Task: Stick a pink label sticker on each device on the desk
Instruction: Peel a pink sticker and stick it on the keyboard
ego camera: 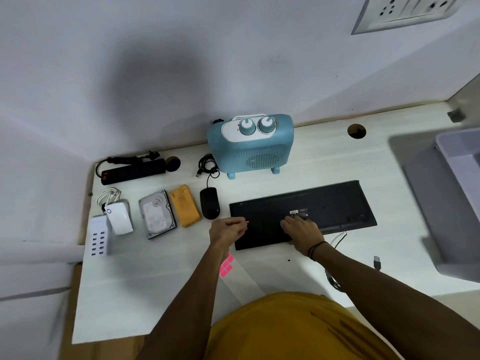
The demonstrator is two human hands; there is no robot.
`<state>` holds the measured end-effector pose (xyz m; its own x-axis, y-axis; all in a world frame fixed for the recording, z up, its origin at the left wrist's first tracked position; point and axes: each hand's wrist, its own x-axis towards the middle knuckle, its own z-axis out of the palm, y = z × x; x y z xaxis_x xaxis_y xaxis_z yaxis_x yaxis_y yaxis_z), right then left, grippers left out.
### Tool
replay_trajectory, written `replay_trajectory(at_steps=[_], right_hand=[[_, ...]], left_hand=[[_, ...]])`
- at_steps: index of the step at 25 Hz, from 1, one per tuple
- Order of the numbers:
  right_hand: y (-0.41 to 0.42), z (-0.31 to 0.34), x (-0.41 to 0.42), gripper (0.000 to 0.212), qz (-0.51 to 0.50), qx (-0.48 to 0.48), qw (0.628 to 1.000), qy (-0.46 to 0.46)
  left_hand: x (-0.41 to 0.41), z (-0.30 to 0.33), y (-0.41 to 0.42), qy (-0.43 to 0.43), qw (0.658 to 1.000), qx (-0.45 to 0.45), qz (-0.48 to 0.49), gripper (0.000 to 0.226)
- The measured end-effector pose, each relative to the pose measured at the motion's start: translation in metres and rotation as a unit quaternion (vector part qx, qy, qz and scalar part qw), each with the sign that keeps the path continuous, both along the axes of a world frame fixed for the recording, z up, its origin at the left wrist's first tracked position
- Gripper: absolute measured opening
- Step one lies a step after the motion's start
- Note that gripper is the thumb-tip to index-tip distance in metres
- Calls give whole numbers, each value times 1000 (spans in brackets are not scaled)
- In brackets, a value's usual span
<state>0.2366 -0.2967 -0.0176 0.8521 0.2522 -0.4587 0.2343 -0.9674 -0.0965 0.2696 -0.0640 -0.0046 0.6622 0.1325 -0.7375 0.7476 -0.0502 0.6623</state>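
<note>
No device shows a pink label, so the task looks near its start. The keyboard (302, 214) lies face down at 3 o'clock from the mouse (210, 203), its long axis running from 9 to 3 o'clock, slightly tilted. The left hand (226, 231) pinches a small sticker (248, 221) over its left end. The right hand (301, 229) rests on it, fingers together. The sheet (226, 265) lies at 6 o'clock of the left hand.

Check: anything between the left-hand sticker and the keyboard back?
Nothing visible. The left hand pinches the sticker at the keyboard's left end, bare panel beside it. The right hand rests further right on the keyboard, out of the path.
</note>
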Motion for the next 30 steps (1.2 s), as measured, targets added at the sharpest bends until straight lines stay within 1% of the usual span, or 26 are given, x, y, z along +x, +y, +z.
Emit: replay_trajectory(at_steps=[3,6,8,11,13,16,18,21,24,26,28,30], right_hand=[[-2,-6,5,38,2,7,1000,10],[2,-2,22,36,-33,28,995,93],[8,1,36,34,-84,54,986,134],[20,0,52,30,-165,120,970,136],[27,-3,57,28,-199,146,959,138],[29,-8,60,26,-231,162,948,148],[27,-10,60,24,-246,167,943,152],[23,-11,63,22,-250,168,940,160],[25,-11,67,23,-264,167,938,148],[31,-11,71,26,-276,164,938,132],[39,-10,77,33,-289,159,936,122],[47,-9,82,46,-299,148,936,115]], left_hand=[[4,-6,-3,3,1000,11,21,12],[12,-12,-11,6,998,48,37,22],[16,-15,-20,15,996,60,56,23],[20,-20,-34,41,992,36,110,14],[23,-22,-42,51,990,29,132,11],[27,-28,-51,46,987,62,139,10],[30,-32,-55,33,986,113,115,11],[34,-42,-55,37,980,189,43,18],[43,-45,-45,57,967,250,-3,40],[47,-44,-38,73,962,262,-30,47],[49,-48,-36,81,963,251,-47,43],[50,-52,-35,73,965,245,-56,35]])
